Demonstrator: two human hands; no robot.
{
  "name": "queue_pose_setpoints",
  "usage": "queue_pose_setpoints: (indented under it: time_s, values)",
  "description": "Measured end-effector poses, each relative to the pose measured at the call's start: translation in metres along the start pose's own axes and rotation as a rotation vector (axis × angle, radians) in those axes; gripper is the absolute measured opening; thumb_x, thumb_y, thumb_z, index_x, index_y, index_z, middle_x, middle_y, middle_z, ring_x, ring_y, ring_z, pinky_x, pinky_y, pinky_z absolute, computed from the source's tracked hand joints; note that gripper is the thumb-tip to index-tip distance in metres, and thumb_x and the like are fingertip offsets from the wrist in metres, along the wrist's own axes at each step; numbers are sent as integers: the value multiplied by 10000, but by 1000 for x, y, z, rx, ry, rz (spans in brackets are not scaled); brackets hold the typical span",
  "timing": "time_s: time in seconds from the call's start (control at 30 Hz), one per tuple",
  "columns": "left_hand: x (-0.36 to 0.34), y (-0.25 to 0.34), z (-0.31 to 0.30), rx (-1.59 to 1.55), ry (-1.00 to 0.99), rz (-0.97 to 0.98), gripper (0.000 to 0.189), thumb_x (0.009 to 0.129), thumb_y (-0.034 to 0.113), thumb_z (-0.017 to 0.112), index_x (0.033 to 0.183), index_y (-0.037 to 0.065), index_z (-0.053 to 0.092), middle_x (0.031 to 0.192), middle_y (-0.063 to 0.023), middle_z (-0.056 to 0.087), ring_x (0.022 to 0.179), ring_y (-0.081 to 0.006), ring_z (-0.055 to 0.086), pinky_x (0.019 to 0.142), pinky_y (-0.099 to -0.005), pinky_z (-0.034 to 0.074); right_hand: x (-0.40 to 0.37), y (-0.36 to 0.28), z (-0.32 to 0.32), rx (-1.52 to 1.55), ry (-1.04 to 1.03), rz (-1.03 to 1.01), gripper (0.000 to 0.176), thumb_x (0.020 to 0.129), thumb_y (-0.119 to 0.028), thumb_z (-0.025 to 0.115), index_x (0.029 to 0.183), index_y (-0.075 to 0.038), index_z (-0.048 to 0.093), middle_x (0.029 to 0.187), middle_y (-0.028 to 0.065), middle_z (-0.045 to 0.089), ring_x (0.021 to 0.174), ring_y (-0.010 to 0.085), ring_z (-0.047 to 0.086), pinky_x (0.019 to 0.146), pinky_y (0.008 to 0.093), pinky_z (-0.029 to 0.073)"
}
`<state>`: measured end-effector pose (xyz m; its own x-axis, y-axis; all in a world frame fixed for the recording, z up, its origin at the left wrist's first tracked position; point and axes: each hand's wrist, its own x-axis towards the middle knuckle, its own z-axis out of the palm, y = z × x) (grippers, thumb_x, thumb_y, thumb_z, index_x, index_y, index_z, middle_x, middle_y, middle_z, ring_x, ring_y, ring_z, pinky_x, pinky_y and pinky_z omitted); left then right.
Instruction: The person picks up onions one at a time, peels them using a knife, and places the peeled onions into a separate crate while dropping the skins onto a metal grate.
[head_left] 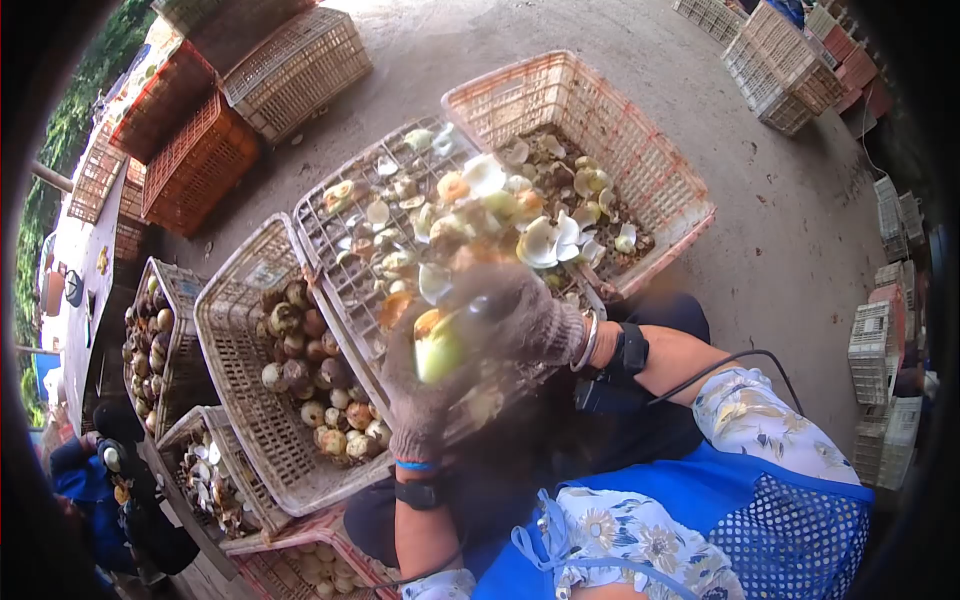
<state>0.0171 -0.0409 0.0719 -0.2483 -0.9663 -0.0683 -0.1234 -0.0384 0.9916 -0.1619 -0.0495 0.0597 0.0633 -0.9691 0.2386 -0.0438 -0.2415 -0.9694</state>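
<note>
My left hand [418, 385], in a dirty knit glove, is closed around a yellow-green onion [440, 350]. Just beside it, my right hand [522, 312] is gloved too, its fingers curled and blurred by motion; a small bright glint shows there, but whatever it grips cannot be made out. Below both hands, a plastic grid tray [340, 290] carries loose white and yellowish onion layers [540, 243] and brown skins. The tray lies against a pale crate [640, 150] that contains more peelings and dirt.
To the left, a crate [235, 330] contains brown and purplish onions [330, 375]. Smaller crates beyond it hold onions and white scraps [205, 470]. Peeled-looking bulbs fill a reddish crate [310, 535] below. Stacked crates [300, 75] stand behind. Another person [120, 490] is at the far left.
</note>
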Motion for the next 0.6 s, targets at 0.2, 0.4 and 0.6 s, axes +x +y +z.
queue_pose_setpoints:
  time_s: [0.2,0.4,0.6]
  values:
    - [-7,24,1,-174,-99,-63,903,595,227,849,1381,1,468,1240,-116,592,1105,-212,590,941,-338,503,27,13,-33,-159,259,253,263,835,-184,728,995,9,649,820,63,668,715,162,622,675,320,521]
    - [-5,19,-8,-50,3,147,688,670,40,754,1309,34,500,1138,-80,589,1040,-200,601,887,-330,504,24,-20,-30,-161,55,282,548,803,-245,786,1247,-9,570,1051,105,638,912,143,605,828,305,511]
    - [-16,10,-5,322,51,186,1035,527,94,882,1427,6,377,1297,-154,538,1196,-275,533,1022,-393,448,2,-41,-11,-198,-200,121,219,822,-122,733,992,-9,655,903,105,646,819,134,609,741,312,518]
